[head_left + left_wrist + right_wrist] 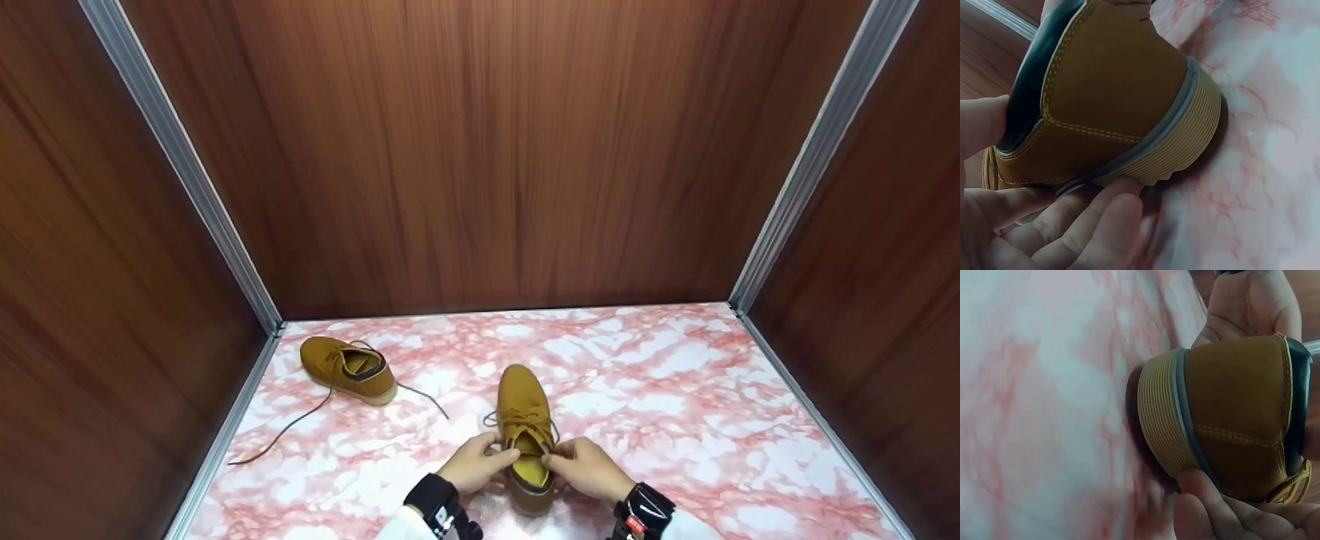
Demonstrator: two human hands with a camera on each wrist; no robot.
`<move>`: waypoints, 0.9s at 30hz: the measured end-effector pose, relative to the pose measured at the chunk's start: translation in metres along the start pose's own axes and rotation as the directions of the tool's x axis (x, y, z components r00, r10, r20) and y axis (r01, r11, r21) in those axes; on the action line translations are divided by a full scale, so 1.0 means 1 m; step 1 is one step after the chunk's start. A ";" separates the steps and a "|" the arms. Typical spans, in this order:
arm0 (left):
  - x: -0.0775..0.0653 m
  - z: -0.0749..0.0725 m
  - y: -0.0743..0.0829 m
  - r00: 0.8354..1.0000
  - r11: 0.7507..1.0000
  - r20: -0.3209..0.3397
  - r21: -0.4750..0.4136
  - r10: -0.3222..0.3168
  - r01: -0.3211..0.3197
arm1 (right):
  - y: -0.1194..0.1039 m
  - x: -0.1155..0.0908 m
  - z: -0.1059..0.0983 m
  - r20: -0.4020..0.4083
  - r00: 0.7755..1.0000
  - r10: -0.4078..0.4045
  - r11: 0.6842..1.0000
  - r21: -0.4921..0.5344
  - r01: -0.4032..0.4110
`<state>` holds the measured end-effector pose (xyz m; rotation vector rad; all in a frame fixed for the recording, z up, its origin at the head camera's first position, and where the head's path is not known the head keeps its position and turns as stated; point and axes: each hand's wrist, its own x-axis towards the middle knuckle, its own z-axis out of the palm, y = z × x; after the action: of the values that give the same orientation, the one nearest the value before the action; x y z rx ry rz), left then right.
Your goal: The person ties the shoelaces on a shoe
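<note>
A tan lace-up shoe points away from me near the front of the table, its lace tied in a bow. My left hand grips its left side, thumb at the opening's rim and fingers along the outside. On the other side my right hand holds it the same way, thumb tip over the rim. Both wrist views show the shoe's heel close up, with stitched seams, a grey welt and a ribbed cream sole. Fingers of each hand lie along the sole's edge.
A second tan shoe sits at the back left, its laces loose and trailing over the table. One long lace runs toward the front left. The pink-and-white marbled tabletop is enclosed by brown wood-grain panels with metal edging.
</note>
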<state>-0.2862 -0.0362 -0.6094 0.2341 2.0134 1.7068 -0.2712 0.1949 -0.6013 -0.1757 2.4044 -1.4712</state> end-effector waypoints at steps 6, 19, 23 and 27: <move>0.020 0.015 0.017 0.991 0.986 -0.080 0.139 0.107 -0.095 | -0.004 0.013 -0.014 -0.180 0.984 -0.002 0.989 -0.145 -0.025; 0.078 0.024 0.044 0.948 0.971 -0.231 0.150 0.219 -0.188 | -0.015 0.061 -0.045 -0.345 0.939 0.004 0.999 -0.031 -0.015; 0.092 0.026 0.049 0.929 0.968 -0.282 0.139 0.239 -0.207 | -0.016 0.074 -0.054 -0.384 0.923 -0.008 0.996 -0.086 -0.028; 0.102 0.028 0.052 0.911 0.970 -0.339 0.152 0.233 -0.192 | -0.015 0.087 -0.056 -0.402 0.916 0.011 0.996 -0.079 -0.047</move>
<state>-0.3708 0.0426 -0.5878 0.2007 2.4320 1.8761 -0.3724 0.2125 -0.5816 0.1613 2.7791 -1.5094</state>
